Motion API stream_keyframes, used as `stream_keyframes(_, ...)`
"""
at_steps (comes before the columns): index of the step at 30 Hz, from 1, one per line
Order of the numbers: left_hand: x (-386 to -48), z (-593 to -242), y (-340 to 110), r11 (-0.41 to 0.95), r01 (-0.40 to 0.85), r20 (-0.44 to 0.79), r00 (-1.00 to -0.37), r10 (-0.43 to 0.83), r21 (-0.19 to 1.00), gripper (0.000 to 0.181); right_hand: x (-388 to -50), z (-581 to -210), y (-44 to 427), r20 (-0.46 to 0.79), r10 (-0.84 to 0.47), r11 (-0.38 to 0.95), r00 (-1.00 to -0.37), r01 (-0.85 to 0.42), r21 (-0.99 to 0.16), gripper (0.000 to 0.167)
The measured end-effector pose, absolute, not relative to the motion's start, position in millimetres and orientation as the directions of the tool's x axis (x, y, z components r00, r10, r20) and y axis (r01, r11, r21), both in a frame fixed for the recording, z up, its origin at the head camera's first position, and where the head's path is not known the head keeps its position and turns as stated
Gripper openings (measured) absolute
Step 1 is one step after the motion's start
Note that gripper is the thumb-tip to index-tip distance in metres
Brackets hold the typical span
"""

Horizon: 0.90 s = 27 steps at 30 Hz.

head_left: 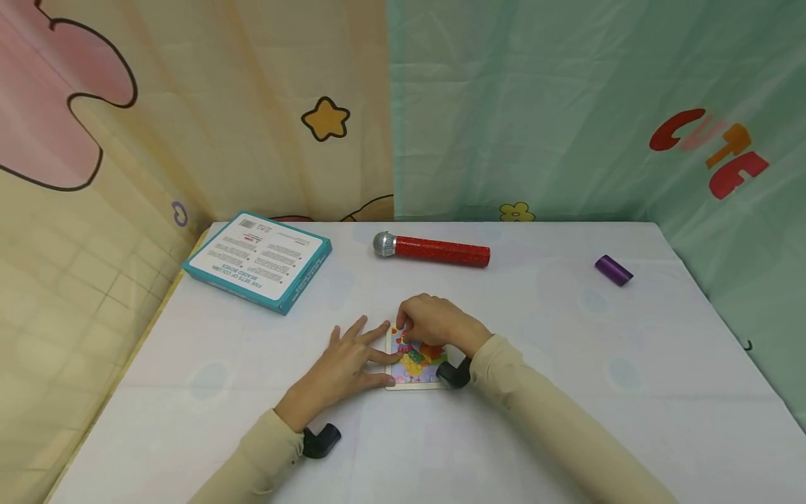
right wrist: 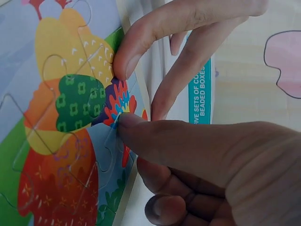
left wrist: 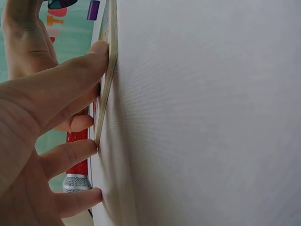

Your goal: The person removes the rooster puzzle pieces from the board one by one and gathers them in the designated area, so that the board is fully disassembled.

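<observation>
A picture puzzle board point(head_left: 420, 386) with a colourful bird point(right wrist: 77, 101) lies flat on the table. Spread out at its left side, my left hand point(head_left: 343, 367) has its thumb point(left wrist: 99, 49) against the pale board edge point(left wrist: 107, 87); one finger point(right wrist: 127, 61) rests on the picture, and another touches the board's border. Over the upper left part of the board is my right hand point(head_left: 434, 322), its fingers curled and its thumb point(right wrist: 134, 123) pressing by the bird's red and blue patch. Nothing held shows between the right fingers; part of the picture is hidden under that hand.
A blue and white box point(head_left: 255, 259) lies at the back left. Behind the board is a red microphone point(head_left: 441, 251) with a silver head, and a purple cylinder point(head_left: 613, 270) lies at the back right. Patterned curtains point(head_left: 504, 105) stand behind the table.
</observation>
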<state>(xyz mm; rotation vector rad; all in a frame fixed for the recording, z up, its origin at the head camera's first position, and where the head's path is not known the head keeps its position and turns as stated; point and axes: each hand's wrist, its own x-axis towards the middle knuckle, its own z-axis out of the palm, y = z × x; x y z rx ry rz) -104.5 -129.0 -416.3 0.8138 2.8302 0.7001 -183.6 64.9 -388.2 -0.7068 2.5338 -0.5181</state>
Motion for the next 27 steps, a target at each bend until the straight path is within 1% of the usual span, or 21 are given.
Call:
stream_keyframes(3, -104.4, -416.6, -128.4, 0.751, 0.469, 0.011, -0.851, 0.525, 0.464, 0.041, -183.5, -388.8, 65.7, -0.334, -0.564, 0.792, -0.755, -0.381, -0.477, 0.016)
stream_keyframes(13, -104.4, -414.6, -126.7, 0.758, 0.453, -0.009, -0.856, 0.517, 0.469, 0.041, -182.4, -388.1, 68.8, -0.305, -0.589, 0.751, -0.748, -0.368, -0.549, 0.016)
stream_keyframes(15, -104.0, -414.0, -126.8, 0.757, 0.447, -0.011, -0.858, 0.514, 0.477, 0.041, -182.0, -388.6, 69.0, -0.290, -0.600, 0.737, -0.746, -0.374, -0.563, 0.013)
stream_keyframes(19, -103.4, -414.2, -127.4, 0.752, 0.444, -0.012, -0.858, 0.514, 0.487, 0.040, -180.5, -393.3, 68.0, -0.252, -0.647, 0.692, -0.719, -0.415, -0.591, 0.007)
stream_keyframes(22, -103.6, -414.1, -127.8, 0.749, 0.447, -0.010, -0.856, 0.517, 0.490, 0.040, -177.8, -394.5, 66.3, -0.224, -0.658, 0.682, -0.719, -0.442, -0.583, 0.010)
stream_keyframes(27, -104.7, -412.7, -127.0, 0.749, 0.445, -0.017, -0.855, 0.518, 0.491, 0.040, -174.8, -391.0, 64.6, -0.210, -0.617, 0.723, -0.758, -0.441, -0.532, 0.021)
